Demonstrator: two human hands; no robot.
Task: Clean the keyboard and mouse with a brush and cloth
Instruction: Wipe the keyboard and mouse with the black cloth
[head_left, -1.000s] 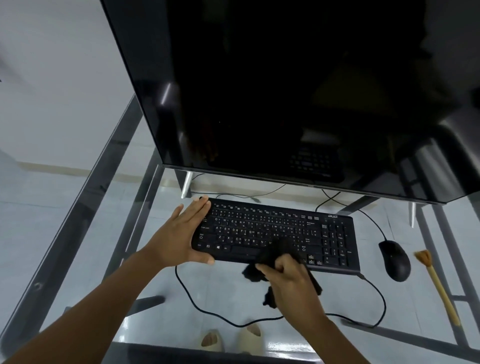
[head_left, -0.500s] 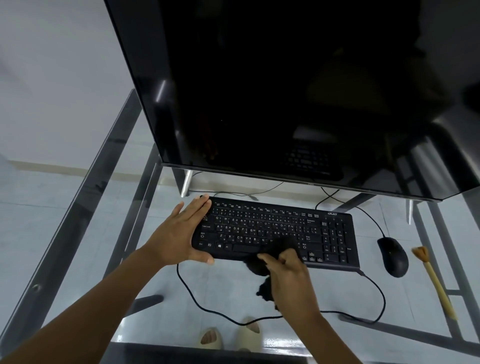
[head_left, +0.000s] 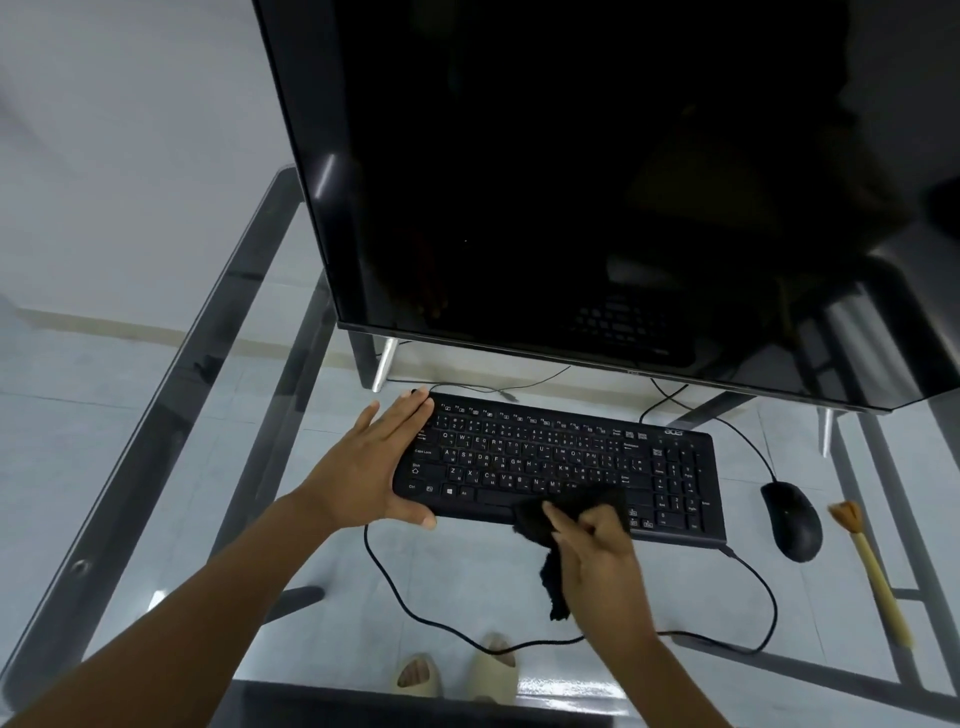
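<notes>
A black keyboard lies on the glass desk in front of the monitor. My left hand rests flat against its left end, fingers straight, thumb along the front edge. My right hand grips a black cloth bunched on the keyboard's front edge near the space bar, with a tail of cloth hanging below. A black mouse sits to the right of the keyboard. Right of the mouse lies a wooden brush with its bristles at the far end.
A large dark monitor stands close behind the keyboard on metal feet. The keyboard cable loops across the glass desk toward me. Metal frame bars and my sandalled feet show through the glass.
My right hand has moved the cloth up from the desk in front of the keyboard onto its front edge. The left hand stays at the keyboard's left end.
</notes>
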